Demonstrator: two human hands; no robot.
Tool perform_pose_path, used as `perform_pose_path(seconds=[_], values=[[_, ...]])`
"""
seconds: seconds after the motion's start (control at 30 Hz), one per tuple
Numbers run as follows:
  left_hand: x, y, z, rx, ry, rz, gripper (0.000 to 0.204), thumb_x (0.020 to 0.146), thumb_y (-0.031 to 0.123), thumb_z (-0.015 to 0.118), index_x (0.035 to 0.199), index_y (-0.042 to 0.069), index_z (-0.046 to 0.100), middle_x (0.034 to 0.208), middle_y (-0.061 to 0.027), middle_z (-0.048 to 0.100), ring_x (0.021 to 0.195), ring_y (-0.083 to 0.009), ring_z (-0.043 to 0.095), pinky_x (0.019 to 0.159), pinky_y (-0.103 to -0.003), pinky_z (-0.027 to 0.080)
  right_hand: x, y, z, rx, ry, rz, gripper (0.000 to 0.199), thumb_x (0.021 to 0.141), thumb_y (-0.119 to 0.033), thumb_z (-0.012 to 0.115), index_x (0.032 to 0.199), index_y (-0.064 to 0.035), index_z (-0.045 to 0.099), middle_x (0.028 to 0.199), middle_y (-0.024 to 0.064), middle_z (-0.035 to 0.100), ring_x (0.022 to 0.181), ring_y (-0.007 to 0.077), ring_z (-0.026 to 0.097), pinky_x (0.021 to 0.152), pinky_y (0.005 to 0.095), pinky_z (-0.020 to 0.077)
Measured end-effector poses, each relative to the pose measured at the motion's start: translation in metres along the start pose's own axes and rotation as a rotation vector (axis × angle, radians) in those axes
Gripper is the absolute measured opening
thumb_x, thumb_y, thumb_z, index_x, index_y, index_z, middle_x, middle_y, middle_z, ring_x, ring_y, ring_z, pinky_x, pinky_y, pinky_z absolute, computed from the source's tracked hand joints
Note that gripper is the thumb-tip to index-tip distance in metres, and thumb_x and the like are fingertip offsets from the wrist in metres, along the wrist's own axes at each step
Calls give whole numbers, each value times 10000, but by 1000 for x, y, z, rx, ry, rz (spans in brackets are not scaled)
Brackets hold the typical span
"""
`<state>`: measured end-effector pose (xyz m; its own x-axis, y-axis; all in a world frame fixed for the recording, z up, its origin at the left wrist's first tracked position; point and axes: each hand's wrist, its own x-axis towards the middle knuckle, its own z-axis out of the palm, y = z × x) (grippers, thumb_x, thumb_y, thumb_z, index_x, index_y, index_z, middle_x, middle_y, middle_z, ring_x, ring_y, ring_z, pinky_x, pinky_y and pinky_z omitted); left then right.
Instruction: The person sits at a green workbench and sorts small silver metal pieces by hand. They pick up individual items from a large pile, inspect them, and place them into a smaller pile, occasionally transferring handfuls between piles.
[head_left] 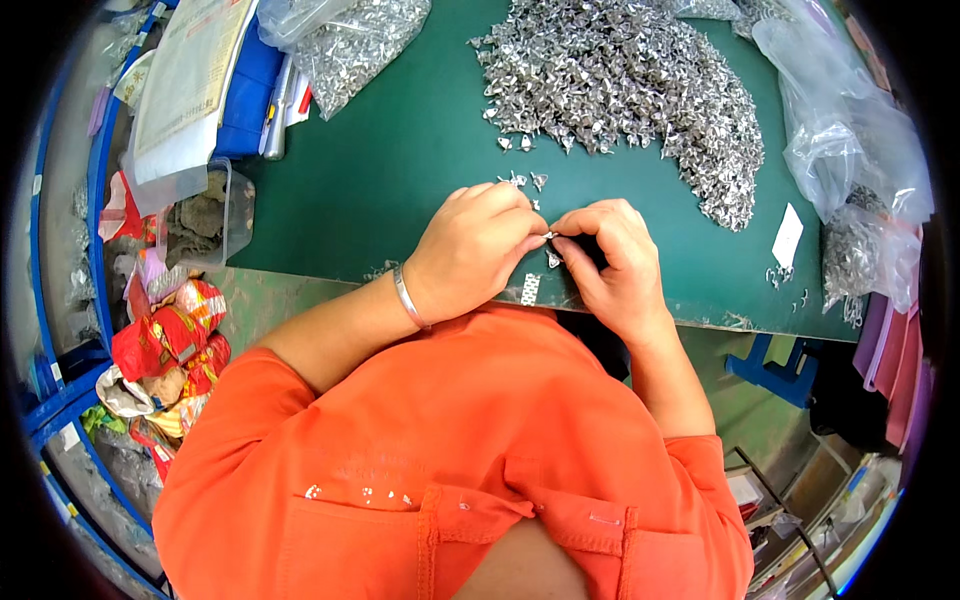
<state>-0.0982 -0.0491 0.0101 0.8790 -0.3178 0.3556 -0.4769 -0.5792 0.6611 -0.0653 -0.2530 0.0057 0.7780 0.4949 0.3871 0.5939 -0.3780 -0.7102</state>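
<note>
My left hand (pixel 478 245) and my right hand (pixel 612 260) meet over the near edge of the green table (pixel 380 170). Between their fingertips they pinch a small silver metal part (pixel 549 236). Another small metal part (pixel 552 259) sits just under the fingers. A silver bracelet (pixel 406 297) circles my left wrist. A big heap of the same small silver parts (pixel 640 85) lies on the table beyond my hands, and a few loose parts (pixel 525 180) lie just past my left knuckles.
A clear bag of metal parts (pixel 345 45) lies at the back left and more clear bags (pixel 860 170) at the right. A clear plastic box (pixel 205 215), papers (pixel 190 80) and red wrappers (pixel 165 345) crowd the left. A white tag (pixel 787 237) lies right.
</note>
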Motion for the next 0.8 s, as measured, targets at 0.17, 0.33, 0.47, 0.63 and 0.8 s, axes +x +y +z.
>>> perform_pose_path(seconds=[0.17, 0.33, 0.47, 0.63, 0.8], values=[[2, 2, -4, -187, 38, -136, 51, 864, 14, 713, 912, 14, 694, 864, -84, 631, 715, -211, 601, 641, -306, 488, -2, -2, -2, 125, 20, 90, 152, 793, -17, 764, 894, -79, 668, 843, 38, 678, 814, 244, 632, 743, 361, 462], [2, 1, -5, -201, -17, -152, 39, 887, 25, 705, 920, 8, 694, 876, -73, 634, 693, -159, 575, 622, -274, 471, -6, 0, 0, 257, 61, 147, 134, 810, 19, 742, 894, -54, 667, 871, 59, 693, 800, 242, 648, 735, 342, 507], [1, 2, -6, -189, 29, -160, 37, 914, 41, 687, 930, 9, 694, 889, -65, 633, 696, -137, 568, 620, -261, 463, -6, 1, 1, 248, 111, 165, 139, 812, 46, 728, 904, -33, 660, 880, 83, 693, 803, 246, 654, 720, 328, 527], [-5, -1, -12, -219, 97, -246, 68, 943, 24, 640, 992, 14, 686, 929, -55, 625, 714, -107, 562, 635, -237, 461, -7, -4, -6, 256, 27, 83, 200, 788, 5, 758, 956, -52, 667, 935, 76, 699, 866, 271, 650, 794, 371, 515], [-8, -3, -16, -174, 153, -273, 151, 926, 5, 644, 1072, 19, 680, 939, -60, 609, 705, -111, 552, 653, -248, 476, -6, -6, -3, 8, -142, -166, 185, 771, -6, 745, 925, -57, 656, 932, 73, 682, 864, 287, 634, 761, 381, 494]])
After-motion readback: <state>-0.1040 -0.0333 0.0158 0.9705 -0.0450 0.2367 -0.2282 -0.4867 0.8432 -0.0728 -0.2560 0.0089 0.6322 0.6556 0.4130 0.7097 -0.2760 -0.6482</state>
